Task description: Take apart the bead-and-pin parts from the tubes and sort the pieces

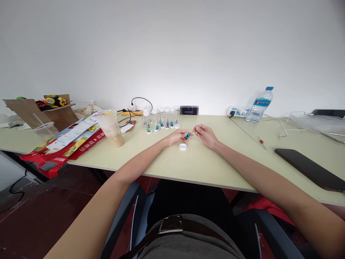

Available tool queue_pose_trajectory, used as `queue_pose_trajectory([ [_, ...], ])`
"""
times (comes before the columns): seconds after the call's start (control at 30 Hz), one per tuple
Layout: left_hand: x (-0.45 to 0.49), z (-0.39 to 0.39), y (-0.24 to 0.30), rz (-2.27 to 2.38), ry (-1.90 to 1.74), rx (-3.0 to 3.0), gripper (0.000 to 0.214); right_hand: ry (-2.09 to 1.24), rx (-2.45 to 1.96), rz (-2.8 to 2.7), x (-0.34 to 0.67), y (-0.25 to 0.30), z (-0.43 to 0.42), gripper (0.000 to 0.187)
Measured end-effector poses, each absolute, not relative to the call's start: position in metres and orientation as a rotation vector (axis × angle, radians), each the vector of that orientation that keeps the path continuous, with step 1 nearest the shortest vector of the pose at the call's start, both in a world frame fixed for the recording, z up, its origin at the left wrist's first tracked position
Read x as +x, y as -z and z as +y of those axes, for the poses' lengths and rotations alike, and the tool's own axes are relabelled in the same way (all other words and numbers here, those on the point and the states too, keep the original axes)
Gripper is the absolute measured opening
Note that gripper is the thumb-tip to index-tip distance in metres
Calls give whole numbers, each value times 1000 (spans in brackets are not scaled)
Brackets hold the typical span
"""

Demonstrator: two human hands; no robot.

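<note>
My left hand [178, 136] rests on the pale green table [205, 165], fingers curled round a small blue part [187, 136]. My right hand [205, 133] is just to its right, thumb and forefinger pinched on a thin pale end that reaches the blue part. A white cap [183, 146] lies on the table right below both hands. Behind them stand several clear vials [161, 118] with white caps and blue-green bits inside.
A plastic cup of milky drink [111, 127] and a red printed bag [67, 144] lie at left, with a cardboard box of toys [51, 108] behind. A water bottle [260, 105] and power strip [238, 111] stand at back right; a black phone [309, 168] lies at right.
</note>
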State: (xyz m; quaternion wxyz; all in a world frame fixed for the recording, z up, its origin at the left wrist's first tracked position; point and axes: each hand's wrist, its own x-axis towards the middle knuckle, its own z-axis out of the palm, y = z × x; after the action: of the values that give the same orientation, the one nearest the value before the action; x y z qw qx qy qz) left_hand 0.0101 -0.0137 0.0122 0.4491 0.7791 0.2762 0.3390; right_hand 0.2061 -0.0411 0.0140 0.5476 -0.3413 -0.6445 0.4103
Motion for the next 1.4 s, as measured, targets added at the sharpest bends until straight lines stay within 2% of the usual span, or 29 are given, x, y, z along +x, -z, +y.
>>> queue_pose_trajectory([
  [0.17, 11, 3, -40, 1004, -1243, 2077, 16, -922, -802, -1476, 208, -14, -39, 31],
  [0.3, 10, 23, -73, 1218, -1560, 2169, 18, -916, -819, -1468, 207, -11, -38, 35],
  [0.43, 16, 38, -90, 1321, -1552, 2303, 6, -932, -832, -1474, 204, -10, -40, 38],
  [0.6, 23, 29, -96, 1310, -1509, 2390, 15, -934, -798, -1470, 201, -17, -45, 36],
  [0.87, -2, -17, -87, 1067, -1458, 2276, 9, -716, -672, -1322, 206, -55, -60, 29],
  [1.1, 6, -31, -63, 837, -1402, 2078, 45, -566, -616, -1242, 203, -71, -71, 26],
  [1.27, 20, -39, -52, 689, -1350, 1943, 57, -523, -642, -1304, 195, -63, -73, 30],
  [1.4, 20, -39, -49, 657, -1375, 1917, 57, -487, -703, -1422, 188, -54, -73, 30],
])
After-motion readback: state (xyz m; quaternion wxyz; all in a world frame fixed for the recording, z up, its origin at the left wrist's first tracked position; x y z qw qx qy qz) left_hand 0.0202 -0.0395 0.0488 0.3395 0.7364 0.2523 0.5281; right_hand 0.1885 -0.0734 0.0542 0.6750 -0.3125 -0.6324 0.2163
